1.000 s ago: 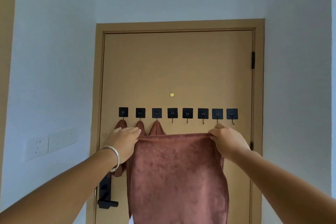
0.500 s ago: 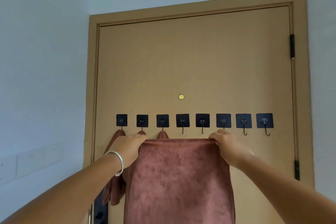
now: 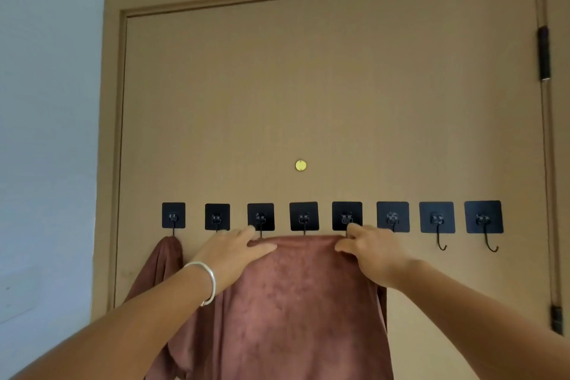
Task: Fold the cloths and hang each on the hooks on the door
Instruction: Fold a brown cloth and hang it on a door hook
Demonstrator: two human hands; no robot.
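Tan door (image 3: 324, 86) fills the view, eight black hooks (image 3: 436, 217) in a row. One cloth (image 3: 168, 259) hangs at the far left; others may hide behind the held one. Left hand (image 3: 229, 251) and right hand (image 3: 371, 251) pinch the brown cloth's (image 3: 302, 311) top edge just under the middle hooks, fingers closed on it. Not hooked yet, I'd say; right hooks bare. Plush, draping smooth.

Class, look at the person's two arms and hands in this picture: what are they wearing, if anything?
Both forearms are bare, with no sleeves showing. The left hand has a plain silver bangle round the wrist, smooth and rounded. The right hand wears no bracelet, watch or glove. No rings can be seen on either hand.
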